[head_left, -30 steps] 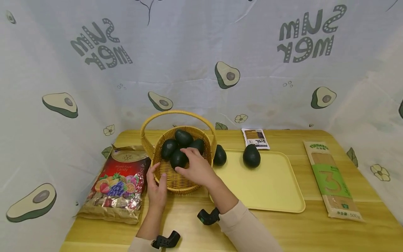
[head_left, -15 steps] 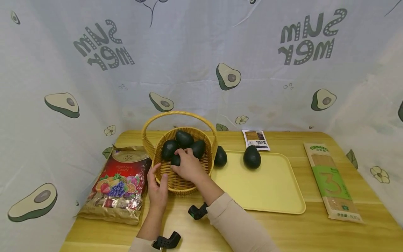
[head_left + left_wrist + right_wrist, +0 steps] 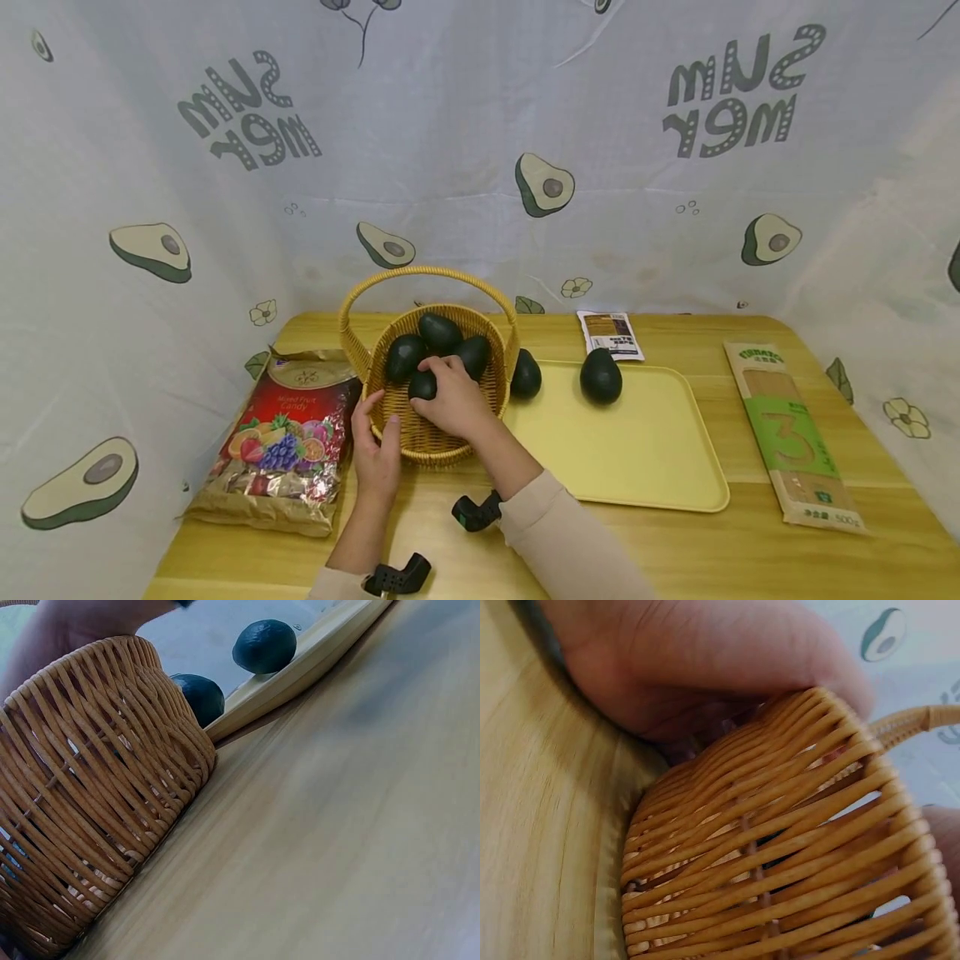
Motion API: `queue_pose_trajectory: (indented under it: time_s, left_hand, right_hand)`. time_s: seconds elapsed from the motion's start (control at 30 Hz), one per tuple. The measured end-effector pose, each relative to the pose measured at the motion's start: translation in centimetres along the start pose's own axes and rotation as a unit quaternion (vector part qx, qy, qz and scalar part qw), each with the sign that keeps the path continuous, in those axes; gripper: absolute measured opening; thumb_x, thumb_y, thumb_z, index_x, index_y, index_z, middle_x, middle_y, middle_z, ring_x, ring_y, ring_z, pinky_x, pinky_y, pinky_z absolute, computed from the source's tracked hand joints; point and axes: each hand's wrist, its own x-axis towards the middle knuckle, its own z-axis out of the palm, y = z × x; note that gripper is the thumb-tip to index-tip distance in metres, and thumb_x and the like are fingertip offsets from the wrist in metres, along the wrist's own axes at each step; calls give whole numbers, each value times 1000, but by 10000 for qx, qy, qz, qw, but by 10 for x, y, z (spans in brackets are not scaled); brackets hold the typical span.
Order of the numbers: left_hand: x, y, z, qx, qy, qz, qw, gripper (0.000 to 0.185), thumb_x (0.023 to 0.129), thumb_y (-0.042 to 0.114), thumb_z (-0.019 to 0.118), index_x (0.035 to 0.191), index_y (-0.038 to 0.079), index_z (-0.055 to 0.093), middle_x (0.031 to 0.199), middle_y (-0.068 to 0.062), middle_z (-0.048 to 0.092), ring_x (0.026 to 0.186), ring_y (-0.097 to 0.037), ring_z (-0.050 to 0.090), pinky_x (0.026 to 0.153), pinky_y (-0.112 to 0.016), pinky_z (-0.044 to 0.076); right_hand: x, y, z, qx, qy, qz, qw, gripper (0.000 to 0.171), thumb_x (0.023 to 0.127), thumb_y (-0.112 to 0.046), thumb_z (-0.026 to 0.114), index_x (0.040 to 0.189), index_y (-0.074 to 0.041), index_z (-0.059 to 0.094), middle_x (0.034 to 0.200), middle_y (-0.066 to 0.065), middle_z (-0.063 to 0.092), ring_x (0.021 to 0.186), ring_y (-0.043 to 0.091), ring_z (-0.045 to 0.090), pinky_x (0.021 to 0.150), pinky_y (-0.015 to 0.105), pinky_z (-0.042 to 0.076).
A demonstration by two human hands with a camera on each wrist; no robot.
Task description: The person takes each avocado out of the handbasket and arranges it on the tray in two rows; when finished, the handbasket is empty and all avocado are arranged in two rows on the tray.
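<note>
A yellow wicker basket [image 3: 431,457] with an arched handle holds several dark green avocados [image 3: 440,332]. My right hand [image 3: 457,400] reaches inside, its thumb and fingers around the nearest avocado [image 3: 422,385], which it partly covers. At the front left of the basket, my left hand [image 3: 377,458] grips the rim, fingers along the left side and thumb at the front. In the right wrist view the wicker wall [image 3: 780,847] hides most of what the fingers hold. The left wrist view shows the basket's side [image 3: 97,780], but not the left fingers clearly.
Right of the basket lies a yellow tray [image 3: 637,450] with an avocado [image 3: 601,377] on it; another avocado [image 3: 527,375] sits beside the basket. A candy bag [image 3: 281,442] is at left, a white-brown packet [image 3: 610,335] behind, a noodle pack [image 3: 793,437] at far right.
My right hand has shifted a little left and closed further over the nearest avocado, covering more of it. The left hand has stayed at the basket rim.
</note>
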Motion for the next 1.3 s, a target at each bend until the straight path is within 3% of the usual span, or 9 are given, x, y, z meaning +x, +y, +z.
queue_pose_trajectory:
  time_s: [0.3, 0.53, 0.73, 0.87, 1.17, 1.3]
  left_hand:
    - [1, 1, 0, 48, -14, -30, 10000, 41, 101, 12, 54, 142, 10, 49, 155, -13, 40, 151, -33, 28, 123, -63, 18]
    - [0, 2, 0, 6, -42, -51, 10000, 41, 101, 11, 54, 142, 10, 49, 155, -13, 40, 150, -33, 30, 122, -63, 20]
    - [0, 2, 0, -86, -16, -16, 10000, 42, 101, 10, 54, 142, 8, 49, 154, -13, 41, 149, -31, 32, 121, -60, 22]
    - [1, 0, 1, -156, -2, 58, 9999, 41, 101, 9, 54, 142, 6, 49, 153, -14, 41, 147, -30, 33, 121, -57, 22]
    - [0, -1, 0, -127, 11, 37, 9999, 41, 101, 9, 54, 142, 9, 49, 153, -13, 42, 147, -30, 32, 121, -58, 22]
    - [-1, -1, 0, -142, 16, -9, 9999, 42, 101, 9, 54, 142, 9, 50, 154, -13, 41, 149, -30, 31, 122, -57, 21]
  right_hand:
    - [-17, 1, -13, 408, 276, -645, 9967, 58, 91, -27, 77, 144, -20, 54, 153, 11, 42, 135, 37, 53, 109, 58, 46]
    - [-37, 5, -22, 972, 614, -739, 9906, 61, 91, -25, 77, 146, -19, 53, 155, 10, 42, 134, 36, 54, 106, 57, 48]
    - [-50, 5, -33, 1410, 719, -663, 9852, 66, 90, -27, 76, 150, -25, 48, 152, 7, 51, 118, 30, 65, 88, 45, 60]
    - [-57, 7, -41, 1734, 774, -746, 9790, 67, 89, -21, 77, 149, -27, 48, 147, 6, 53, 106, 27, 67, 78, 35, 60]
    - [-68, 14, -60, 1984, 748, -830, 9737, 70, 88, -20, 80, 150, -27, 48, 144, 8, 54, 113, 31, 61, 80, 32, 60]
    - [-73, 19, -68, 2142, 622, -820, 9714, 70, 90, -18, 77, 152, -25, 45, 140, 15, 56, 100, 29, 70, 78, 31, 60]
